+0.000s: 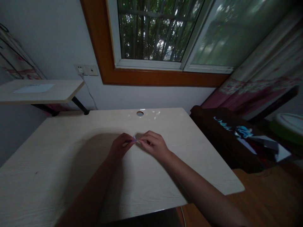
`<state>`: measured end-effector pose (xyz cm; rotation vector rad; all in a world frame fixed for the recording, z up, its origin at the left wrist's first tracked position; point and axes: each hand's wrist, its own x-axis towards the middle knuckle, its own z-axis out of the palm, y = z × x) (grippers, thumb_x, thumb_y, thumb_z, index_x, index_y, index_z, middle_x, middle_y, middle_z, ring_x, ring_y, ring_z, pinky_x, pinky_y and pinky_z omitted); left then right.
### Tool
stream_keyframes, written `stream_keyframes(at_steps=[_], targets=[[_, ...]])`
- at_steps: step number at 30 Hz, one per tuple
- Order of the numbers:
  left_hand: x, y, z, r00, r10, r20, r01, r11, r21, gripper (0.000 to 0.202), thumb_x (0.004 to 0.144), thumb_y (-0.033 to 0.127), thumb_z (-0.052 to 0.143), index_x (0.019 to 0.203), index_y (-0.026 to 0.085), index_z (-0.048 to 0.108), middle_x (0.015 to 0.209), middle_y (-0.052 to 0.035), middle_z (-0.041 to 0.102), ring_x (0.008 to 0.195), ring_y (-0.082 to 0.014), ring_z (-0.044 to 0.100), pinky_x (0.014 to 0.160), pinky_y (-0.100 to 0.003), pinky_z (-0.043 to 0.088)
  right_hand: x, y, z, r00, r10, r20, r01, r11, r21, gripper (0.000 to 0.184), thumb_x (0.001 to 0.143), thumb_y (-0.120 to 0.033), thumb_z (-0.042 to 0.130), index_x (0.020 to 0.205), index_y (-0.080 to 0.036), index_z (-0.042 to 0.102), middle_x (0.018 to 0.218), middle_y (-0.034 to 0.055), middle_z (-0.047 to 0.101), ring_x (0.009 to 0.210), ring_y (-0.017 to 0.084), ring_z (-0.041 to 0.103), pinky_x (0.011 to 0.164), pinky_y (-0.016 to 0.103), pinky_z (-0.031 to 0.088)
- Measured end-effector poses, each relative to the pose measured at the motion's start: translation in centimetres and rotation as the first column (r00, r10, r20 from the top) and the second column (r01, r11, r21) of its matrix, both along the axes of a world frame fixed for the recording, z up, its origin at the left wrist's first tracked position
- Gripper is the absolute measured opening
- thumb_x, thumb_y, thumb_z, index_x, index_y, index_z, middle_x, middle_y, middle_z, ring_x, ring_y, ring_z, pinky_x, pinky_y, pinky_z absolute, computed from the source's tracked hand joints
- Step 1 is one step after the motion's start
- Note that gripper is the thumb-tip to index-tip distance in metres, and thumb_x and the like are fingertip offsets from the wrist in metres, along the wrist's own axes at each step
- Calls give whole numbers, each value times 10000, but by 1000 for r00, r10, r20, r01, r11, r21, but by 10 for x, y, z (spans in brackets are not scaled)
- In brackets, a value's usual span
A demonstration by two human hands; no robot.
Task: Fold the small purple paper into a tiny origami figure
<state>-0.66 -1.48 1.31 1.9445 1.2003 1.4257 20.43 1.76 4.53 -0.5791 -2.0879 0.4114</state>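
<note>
My left hand and my right hand meet above the middle of the pale wood-grain desk. Between their fingertips is a small, thin, bluish-purple piece with a whitish tip pointing up. Its kind is too small to make out, and the fingers cover most of it. Thumb and fingers of my left hand are pinched on its left end. On its right end, the thumb and forefinger of my right hand are pressed together.
A round cable hole is near the desk's back edge. At left, a raised shelf bears a white sheet. Blue crumpled pieces and white paper lie on dark furniture at right. A window is behind the desk.
</note>
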Motion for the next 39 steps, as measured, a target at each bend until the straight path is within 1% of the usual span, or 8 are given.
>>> stream_keyframes(at_steps=[8,13,18,21,26,32,36,39], targets=[[-5,9,-10,989,-56,136,61,998,-28,78,834,283,726,896,236,732,875,-32,666,817,-149,643,717,-267,533,-13,15,-9,998,16,-67,-32,970,-242,99,889,-305,684,910,-225,738,765,18,638,629,115,538,594,243,428],[-6,14,-14,973,-35,230,75,983,-167,110,826,329,726,850,222,724,828,-20,644,761,-145,628,707,-275,526,-19,23,-10,997,34,-71,-56,943,-329,144,884,-359,684,891,-230,750,761,15,637,652,120,546,605,245,427],[-7,19,-11,978,-18,209,62,976,-208,172,800,381,736,812,209,735,827,-28,620,789,-157,610,718,-277,513,-21,28,-17,992,-1,-123,-53,898,-436,188,871,-378,680,836,-206,749,721,13,611,660,126,536,615,252,421],[-7,19,-7,984,-27,174,70,967,-247,177,815,374,716,774,202,731,843,-33,612,802,-157,605,730,-273,500,-22,26,-26,980,-31,-197,-90,813,-576,206,833,-394,706,797,-193,733,680,0,586,619,119,513,576,244,398],[-7,16,-4,980,-32,198,98,938,-331,172,844,355,670,816,189,705,829,-28,646,806,-166,613,773,-291,490,-28,19,-37,914,-102,-392,-272,560,-782,263,750,-433,765,781,-185,681,570,-37,570,491,94,464,503,230,353],[-3,11,-9,941,-26,339,134,944,-300,251,824,295,682,1056,201,665,1032,-74,668,972,-204,636,837,-324,523,-34,18,-38,831,-243,-500,-358,455,-815,236,699,-369,791,726,-180,653,560,-43,577,458,72,404,464,220,283],[1,11,-11,961,-29,277,113,950,-292,250,791,307,735,1010,201,675,989,-69,671,919,-197,661,809,-326,545,-35,17,-37,811,-255,-526,-409,395,-823,220,696,-337,788,706,-174,641,549,-47,555,459,66,378,454,215,237],[2,12,-11,966,17,258,67,948,-312,191,795,327,739,930,201,692,910,-44,687,845,-175,668,780,-307,542,-35,16,-37,813,-231,-535,-424,395,-815,213,705,-329,780,698,-174,633,539,-51,538,461,65,373,457,216,234]])
